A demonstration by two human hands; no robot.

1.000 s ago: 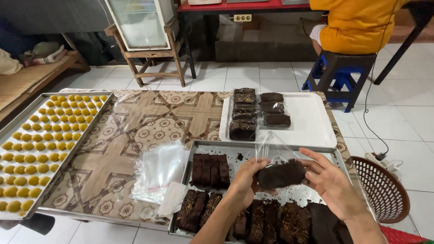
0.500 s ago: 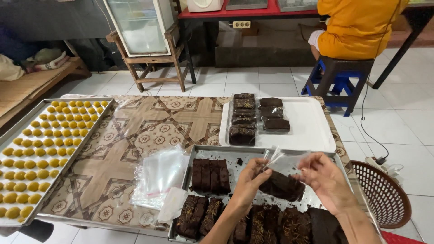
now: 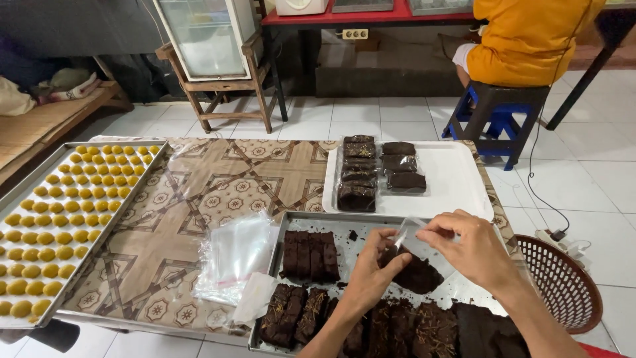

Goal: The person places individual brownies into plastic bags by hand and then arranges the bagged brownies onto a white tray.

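Both hands work over the metal tray at the near right of the tabletop. The left hand is pinched shut on the near edge of a clear bag, fingers curled around a dark cake slice that sits inside it. The right hand comes in from the right, thumb and forefinger closed on the bag's open mouth at its upper end. The slice lies between the two hands, just under and a little nearer than the right one, and its long axis runs roughly left to right with a slight slant; the bag's mouth points up and away from the person. The left hand is the nearer to the slice itself, the right to the mouth.

Bare slices lie in rows in the tray to the left and below. Beyond the tray a white tray carries wrapped slices in two short columns, well apart from the hands. A stack of spare bags lies on the tabletop just left of the metal tray. Far left, a pan holds yellow sweets. A brown basket stands on the floor to the right
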